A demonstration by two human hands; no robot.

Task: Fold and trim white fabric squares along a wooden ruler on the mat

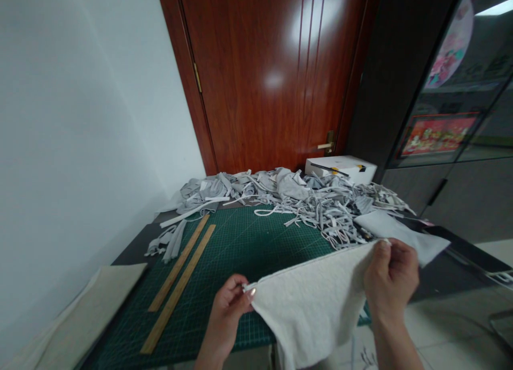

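The cream cloth (316, 306) hangs stretched between the two hands over the near edge of the green mat (260, 242), its top edge taut and rising toward the right, its lower part drooping past the mat's edge. Bare mat lies beyond that top edge, bounded on the far side by a heap of grey scraps (296, 191) that spills down the right. Two wooden strips (182, 284) lie side by side left of the open patch. A folded cloth (96, 306) covers the near left corner, close to the wall (80, 124). A pale grey piece (401, 234) lies just behind the right hand (390, 282). Behind the heap stand a white box (352, 170) and the door (268, 81).

The left hand (226, 311) pinches one top corner, thumb and fingers closed on it. The right hand has the other top corner between thumb and curled fingers, equally closed.
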